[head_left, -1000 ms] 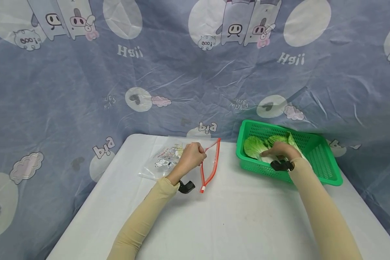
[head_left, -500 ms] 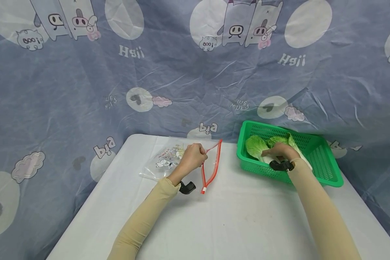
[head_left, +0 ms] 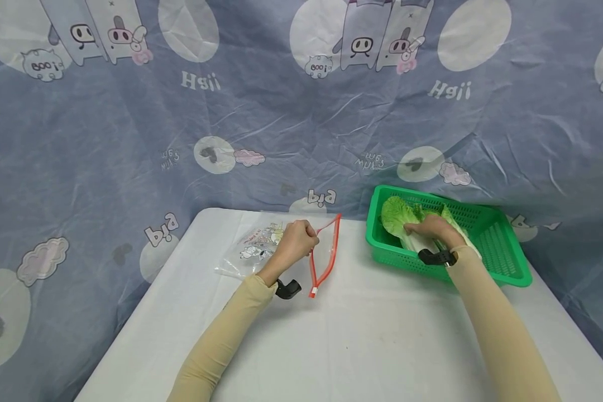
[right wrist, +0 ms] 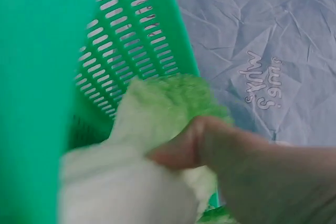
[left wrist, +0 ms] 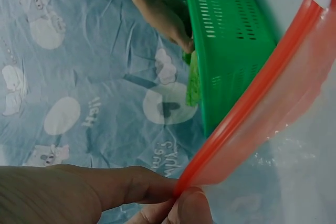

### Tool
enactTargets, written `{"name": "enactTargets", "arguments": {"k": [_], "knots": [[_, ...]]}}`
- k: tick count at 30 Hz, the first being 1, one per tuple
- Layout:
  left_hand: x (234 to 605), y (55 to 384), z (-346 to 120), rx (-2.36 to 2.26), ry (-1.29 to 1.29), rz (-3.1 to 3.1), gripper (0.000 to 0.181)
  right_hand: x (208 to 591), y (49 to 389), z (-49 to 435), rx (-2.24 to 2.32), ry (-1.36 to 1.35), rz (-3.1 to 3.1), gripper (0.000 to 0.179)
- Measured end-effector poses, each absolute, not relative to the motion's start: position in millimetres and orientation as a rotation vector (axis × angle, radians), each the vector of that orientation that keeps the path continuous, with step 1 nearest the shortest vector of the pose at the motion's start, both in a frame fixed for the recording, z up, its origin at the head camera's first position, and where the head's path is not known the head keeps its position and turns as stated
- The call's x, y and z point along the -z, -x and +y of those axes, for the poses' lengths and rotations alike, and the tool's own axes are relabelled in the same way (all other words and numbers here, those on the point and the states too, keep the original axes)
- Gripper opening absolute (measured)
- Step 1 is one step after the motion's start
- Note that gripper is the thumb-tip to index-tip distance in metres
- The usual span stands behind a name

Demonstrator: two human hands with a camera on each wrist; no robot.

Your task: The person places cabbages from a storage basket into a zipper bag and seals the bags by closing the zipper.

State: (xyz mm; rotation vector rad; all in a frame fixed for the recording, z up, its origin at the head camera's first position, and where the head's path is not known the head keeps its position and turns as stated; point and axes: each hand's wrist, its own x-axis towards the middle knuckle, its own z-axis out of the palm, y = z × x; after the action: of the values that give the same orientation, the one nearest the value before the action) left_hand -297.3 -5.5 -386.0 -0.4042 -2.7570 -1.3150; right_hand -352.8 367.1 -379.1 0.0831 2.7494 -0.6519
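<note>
On the left side of the table lies a clear zip bag (head_left: 246, 254) with printed cartoon figures and a red zip edge (head_left: 335, 240). My left hand (head_left: 297, 241) pinches that red edge between thumb and fingers, and the bag's mouth gapes towards the right. At the right, my right hand (head_left: 434, 230) reaches into a green basket (head_left: 397, 257) and grips a Chinese cabbage (head_left: 396, 215) by its white stalk. In the right wrist view the thumb (right wrist: 178, 153) presses across the pale stalk, with the frilly green leaf end beyond it.
More cabbage leaves (head_left: 449, 215) lie in the basket, partly hidden behind the right hand. The basket's perforated walls stand around them. A printed blue-grey cloth (head_left: 281, 111) hangs right behind the white table (head_left: 362, 335).
The cabbage has risen slightly in the right hand's grip, its leafy end higher and more of the white stalk showing. The left hand and the bag stay in place.
</note>
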Motion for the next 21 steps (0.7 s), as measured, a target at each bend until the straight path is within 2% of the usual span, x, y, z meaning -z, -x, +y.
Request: {"name": "enactTargets", "arguments": {"k": [10, 11, 15, 16, 17, 21], "knots": [[386, 300, -10, 1.385, 0.410, -2.749, 0.007, 386, 335, 357, 0.941, -0.172, 2.937, 0.055], [386, 300, -11, 1.396, 0.413, -2.752, 0.007, 386, 332, 357, 0.974, -0.180, 2.950, 0.060], [387, 301, -12, 1.432, 0.431, -2.768, 0.009, 387, 324, 353, 1.104, -0.234, 2.966, 0.099], [386, 301, -13, 1.441, 0.435, -2.772, 0.009, 387, 322, 352, 1.136, -0.256, 2.970, 0.101], [386, 301, -13, 1.447, 0.438, -2.775, 0.009, 386, 321, 351, 1.165, -0.280, 2.977, 0.103], [385, 301, -14, 1.469, 0.439, -2.799, 0.008, 383, 313, 342, 1.295, -0.369, 3.043, 0.092]]}}
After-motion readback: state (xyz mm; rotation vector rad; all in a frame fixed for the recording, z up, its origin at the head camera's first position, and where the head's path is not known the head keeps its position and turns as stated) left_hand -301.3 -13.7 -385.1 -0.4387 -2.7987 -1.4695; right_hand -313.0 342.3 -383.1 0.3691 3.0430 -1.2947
